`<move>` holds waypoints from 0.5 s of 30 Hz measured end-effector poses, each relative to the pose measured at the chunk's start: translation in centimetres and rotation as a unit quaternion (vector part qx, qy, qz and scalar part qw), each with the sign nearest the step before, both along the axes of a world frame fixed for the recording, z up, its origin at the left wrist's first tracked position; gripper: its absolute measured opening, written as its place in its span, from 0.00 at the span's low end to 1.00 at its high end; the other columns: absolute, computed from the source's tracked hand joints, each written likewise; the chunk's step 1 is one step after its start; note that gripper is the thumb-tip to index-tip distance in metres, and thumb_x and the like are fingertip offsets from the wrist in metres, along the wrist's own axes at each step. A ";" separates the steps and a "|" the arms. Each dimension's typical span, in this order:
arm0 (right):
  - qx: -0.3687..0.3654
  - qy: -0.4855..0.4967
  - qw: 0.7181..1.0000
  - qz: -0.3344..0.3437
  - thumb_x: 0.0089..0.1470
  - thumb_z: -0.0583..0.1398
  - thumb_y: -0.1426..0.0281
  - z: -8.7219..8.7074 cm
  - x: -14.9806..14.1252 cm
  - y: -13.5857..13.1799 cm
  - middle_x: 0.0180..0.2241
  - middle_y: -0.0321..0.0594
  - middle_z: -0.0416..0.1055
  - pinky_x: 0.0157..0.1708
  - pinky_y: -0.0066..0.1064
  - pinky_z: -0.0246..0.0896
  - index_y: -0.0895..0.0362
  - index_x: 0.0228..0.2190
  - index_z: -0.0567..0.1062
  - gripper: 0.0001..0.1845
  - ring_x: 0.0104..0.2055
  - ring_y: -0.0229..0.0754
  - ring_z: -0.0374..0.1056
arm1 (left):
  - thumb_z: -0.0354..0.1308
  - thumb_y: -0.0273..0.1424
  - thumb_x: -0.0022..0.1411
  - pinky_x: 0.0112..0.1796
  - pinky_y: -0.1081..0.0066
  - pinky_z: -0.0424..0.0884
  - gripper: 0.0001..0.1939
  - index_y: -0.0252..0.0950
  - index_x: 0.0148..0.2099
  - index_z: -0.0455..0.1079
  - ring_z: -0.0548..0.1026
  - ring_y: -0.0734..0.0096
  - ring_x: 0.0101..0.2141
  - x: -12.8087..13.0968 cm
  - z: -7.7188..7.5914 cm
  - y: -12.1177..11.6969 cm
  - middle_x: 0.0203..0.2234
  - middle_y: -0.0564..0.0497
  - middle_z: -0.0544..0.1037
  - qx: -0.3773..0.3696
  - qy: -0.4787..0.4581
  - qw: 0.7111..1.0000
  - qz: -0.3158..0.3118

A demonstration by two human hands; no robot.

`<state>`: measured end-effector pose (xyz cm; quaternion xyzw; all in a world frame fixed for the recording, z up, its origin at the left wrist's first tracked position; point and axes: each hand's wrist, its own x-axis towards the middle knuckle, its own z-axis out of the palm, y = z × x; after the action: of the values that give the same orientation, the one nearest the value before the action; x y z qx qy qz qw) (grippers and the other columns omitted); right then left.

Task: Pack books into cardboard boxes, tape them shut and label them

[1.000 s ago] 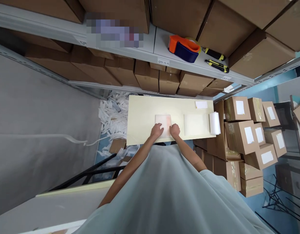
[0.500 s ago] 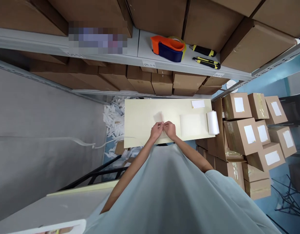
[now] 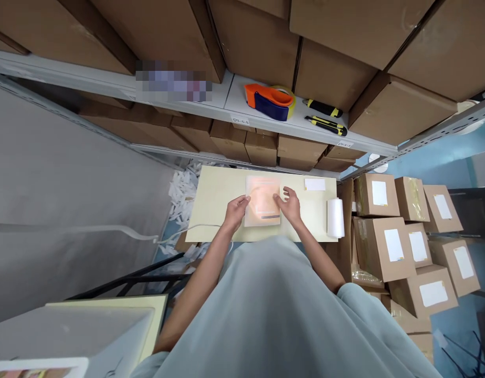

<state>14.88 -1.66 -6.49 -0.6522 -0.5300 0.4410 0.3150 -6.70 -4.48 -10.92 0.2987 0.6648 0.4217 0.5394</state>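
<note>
A flat, squarish packet (image 3: 262,202) lies in front of me at the near side of the cream table. Its pinkish-orange print shows through what looks like a translucent white wrapping, with a dark strip near the bottom. At its left edge, my left hand (image 3: 235,212) pinches the packet between thumb and fingers. Beside the right edge is my right hand (image 3: 290,203), its thumb at the packet and its other fingers spread apart from it. A white roll (image 3: 335,218) stands farther right, and a small white card (image 3: 315,184) lies behind it.
The cream table (image 3: 211,199) runs beneath a shelf (image 3: 211,107) of cardboard boxes. An orange-and-blue tape dispenser (image 3: 269,101) and two yellow-black cutters (image 3: 326,126) rest on the shelf. Several labelled cartons (image 3: 384,252) are stacked at right; paper scraps (image 3: 182,191) heap at left.
My hands met over a small, pale folded piece half a second ago; now they are apart, at either side of the pinkish packet. The separate white sheet right of them no longer shows there.
</note>
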 end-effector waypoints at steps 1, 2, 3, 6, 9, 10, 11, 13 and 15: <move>-0.035 0.033 0.999 0.004 0.64 0.68 0.63 -0.4 0.8 0.3 0.53 0.50 0.85 0.56 0.41 0.79 0.55 0.49 0.80 0.14 0.57 0.51 0.82 | 0.69 0.67 0.49 0.43 0.63 0.79 0.44 0.32 0.50 0.82 0.83 0.54 0.42 0.3 0.2 0.0 0.37 0.42 0.86 0.006 -0.007 1.000 0.004; -0.065 0.071 0.995 0.018 0.63 0.68 0.63 -0.8 1.3 0.5 0.50 0.49 0.86 0.53 0.40 0.80 0.55 0.47 0.79 0.13 0.54 0.51 0.83 | 0.69 0.67 0.49 0.44 0.63 0.79 0.44 0.32 0.49 0.82 0.83 0.53 0.44 0.7 0.4 0.0 0.38 0.42 0.86 0.012 -0.003 1.000 0.007; -0.083 0.103 0.991 0.032 0.63 0.67 0.62 -1.3 1.7 0.5 0.48 0.48 0.86 0.50 0.38 0.80 0.55 0.44 0.78 0.12 0.51 0.50 0.84 | 0.69 0.67 0.49 0.46 0.63 0.78 0.43 0.32 0.47 0.82 0.82 0.53 0.45 1.0 0.5 0.0 0.38 0.42 0.86 0.017 0.009 1.000 0.011; -0.072 0.121 0.989 0.039 0.62 0.67 0.59 -2.5 1.9 0.2 0.41 0.44 0.86 0.45 0.36 0.78 0.53 0.38 0.75 0.11 0.45 0.49 0.83 | 0.67 0.63 0.56 0.45 0.65 0.75 0.35 0.34 0.43 0.81 0.80 0.56 0.44 1.6 0.8 0.1 0.37 0.45 0.85 0.023 0.071 0.997 0.011; -0.040 0.087 0.994 0.043 0.62 0.66 0.57 -3.0 1.5 -0.3 0.37 0.41 0.84 0.43 0.34 0.75 0.52 0.37 0.74 0.12 0.42 0.48 0.81 | 0.64 0.53 0.62 0.41 0.69 0.72 0.24 0.36 0.37 0.79 0.77 0.62 0.38 1.4 1.0 -0.1 0.30 0.50 0.80 0.025 0.112 0.993 -0.003; -0.034 0.076 0.995 0.047 0.62 0.65 0.57 -3.0 1.3 -0.4 0.37 0.40 0.84 0.43 0.33 0.74 0.52 0.37 0.74 0.12 0.41 0.47 0.80 | 0.63 0.51 0.63 0.40 0.69 0.70 0.21 0.37 0.34 0.77 0.75 0.63 0.36 1.2 1.0 -0.3 0.27 0.52 0.78 0.025 0.128 0.991 -0.009; -0.029 0.064 0.996 0.053 0.62 0.65 0.57 -3.0 1.1 -0.5 0.36 0.40 0.83 0.42 0.33 0.73 0.52 0.37 0.74 0.12 0.40 0.47 0.79 | 0.62 0.48 0.65 0.39 0.70 0.69 0.19 0.38 0.32 0.75 0.73 0.65 0.34 0.9 1.0 -0.4 0.24 0.53 0.75 0.026 0.144 0.989 -0.014; -0.026 0.036 0.997 0.068 0.63 0.64 0.56 -3.0 0.6 -0.7 0.35 0.39 0.82 0.40 0.31 0.70 0.52 0.37 0.74 0.12 0.38 0.46 0.77 | 0.61 0.45 0.66 0.37 0.70 0.66 0.18 0.39 0.28 0.71 0.70 0.67 0.31 0.3 0.9 -0.8 0.21 0.55 0.70 0.027 0.172 0.984 -0.023; -0.026 0.003 0.996 0.083 0.64 0.63 0.56 -3.0 -0.2 -0.8 0.32 0.37 0.79 0.38 0.31 0.67 0.52 0.36 0.74 0.12 0.36 0.45 0.74 | 0.61 0.43 0.67 0.35 0.70 0.64 0.18 0.40 0.27 0.69 0.68 0.68 0.29 -0.4 0.6 -1.2 0.20 0.55 0.69 0.026 0.199 0.979 -0.031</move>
<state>14.72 -2.46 -9.45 -0.6128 -0.5696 0.4809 0.2622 -7.05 -5.72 -10.30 0.4112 0.7382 0.3535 0.4012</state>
